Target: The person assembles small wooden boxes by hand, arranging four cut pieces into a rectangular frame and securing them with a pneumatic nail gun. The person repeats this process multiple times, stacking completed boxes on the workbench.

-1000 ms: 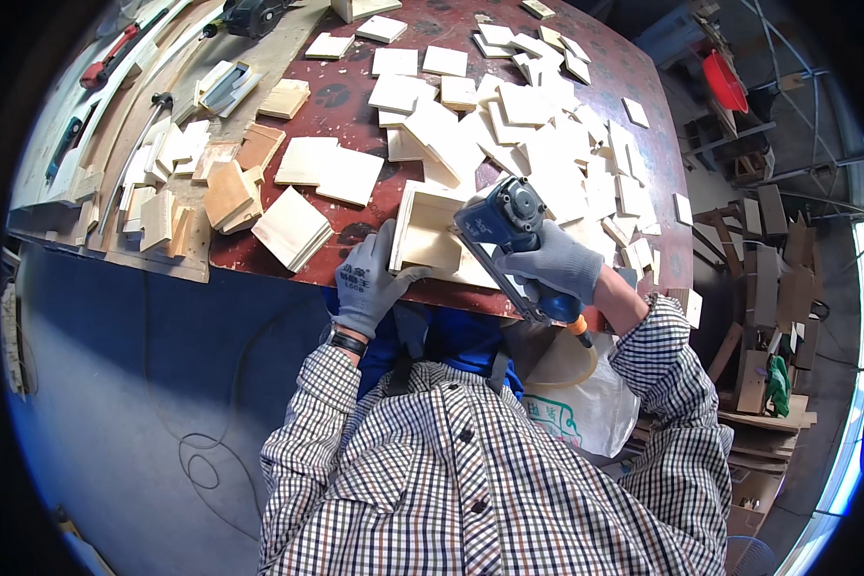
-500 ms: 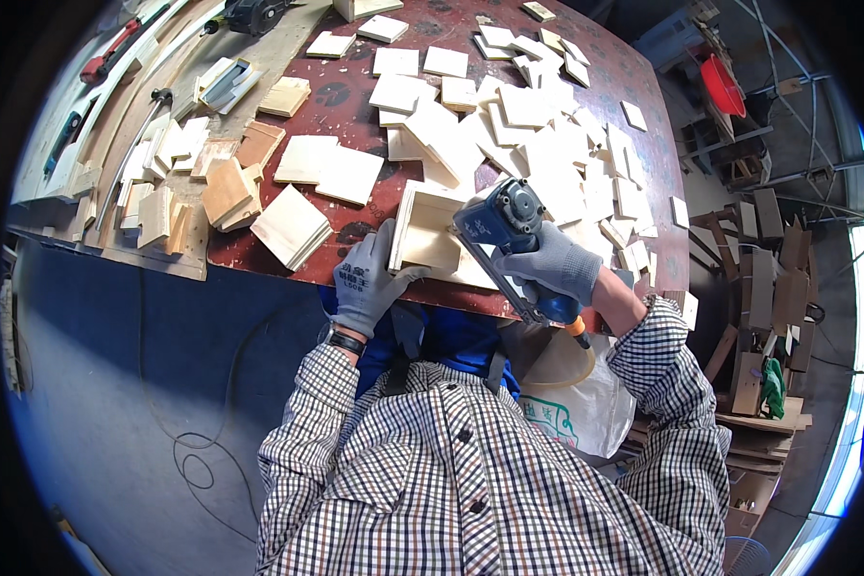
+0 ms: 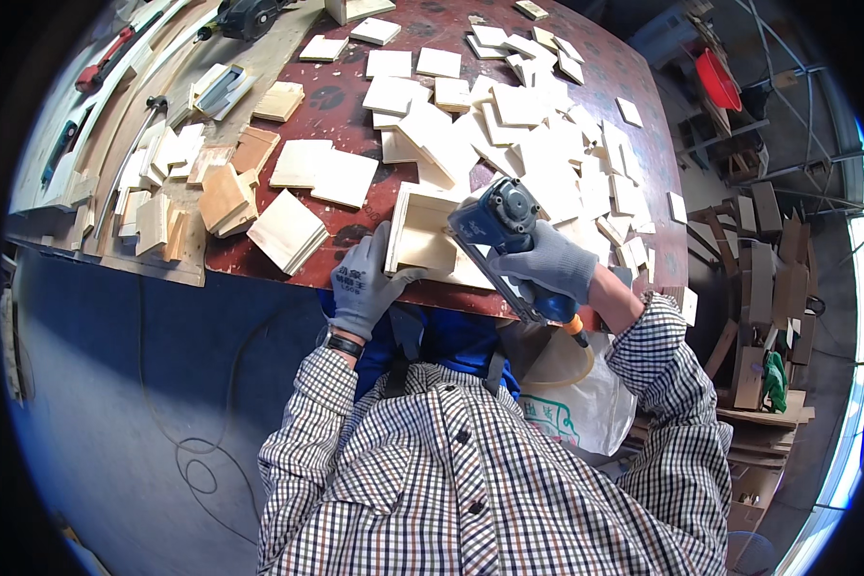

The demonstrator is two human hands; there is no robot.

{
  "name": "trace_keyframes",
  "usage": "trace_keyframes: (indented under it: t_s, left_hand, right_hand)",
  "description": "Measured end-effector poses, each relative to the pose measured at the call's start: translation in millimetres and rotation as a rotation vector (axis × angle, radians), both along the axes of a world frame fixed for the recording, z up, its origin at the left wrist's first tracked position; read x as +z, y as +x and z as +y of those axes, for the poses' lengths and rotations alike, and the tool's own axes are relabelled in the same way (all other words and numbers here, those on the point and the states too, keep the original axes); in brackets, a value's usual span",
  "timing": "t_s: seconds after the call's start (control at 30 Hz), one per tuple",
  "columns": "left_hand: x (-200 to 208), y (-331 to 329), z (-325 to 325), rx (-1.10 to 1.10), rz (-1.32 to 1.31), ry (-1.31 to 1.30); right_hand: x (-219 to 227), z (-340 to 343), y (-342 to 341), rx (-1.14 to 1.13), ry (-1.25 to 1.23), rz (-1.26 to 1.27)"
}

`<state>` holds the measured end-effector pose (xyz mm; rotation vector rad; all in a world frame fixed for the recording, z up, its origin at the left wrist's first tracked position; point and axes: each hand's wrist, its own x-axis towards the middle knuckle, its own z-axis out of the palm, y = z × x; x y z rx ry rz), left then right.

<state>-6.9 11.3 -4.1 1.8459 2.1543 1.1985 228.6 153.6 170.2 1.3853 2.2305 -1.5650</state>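
A gloved left hand of mine (image 3: 363, 288) grips the left wall of a small open wooden box (image 3: 428, 242) at the table's front edge, its thumb along the near side. In my gloved right hand (image 3: 555, 264) is a blue air nailer (image 3: 494, 223), fingers wrapped round its handle. The nailer's head sits over the right part of the box and hides that end. I cannot tell whether its nose touches the wood. An orange fitting (image 3: 574, 326) joins a hose to the handle's lower end.
Many pale wooden squares (image 3: 518, 106) lie heaped across the red tabletop (image 3: 346, 86). More pieces and a hammer (image 3: 156, 103) lie on the bench at left. A white sack (image 3: 595, 408) hangs below the front edge. Wood scraps (image 3: 763, 288) stand at right; a cable (image 3: 202, 446) loops over the floor.
The whole view has shifted slightly. My hands, the box and the nailer keep nearly the same positions relative to each other.
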Motion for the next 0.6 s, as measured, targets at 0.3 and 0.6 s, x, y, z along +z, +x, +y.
trace_keyframes:
  t_s: [0.3,0.6]
  left_hand:
    - [-1.9,0.1,1.6,-0.014,0.029,0.042]
    - [-5.0,0.3,2.0,-0.016,0.009,0.043]
  right_hand:
    - [-4.9,3.6,2.6,0.026,-0.017,-0.074]
    - [-7.5,4.7,1.5,0.038,0.029,-0.106]
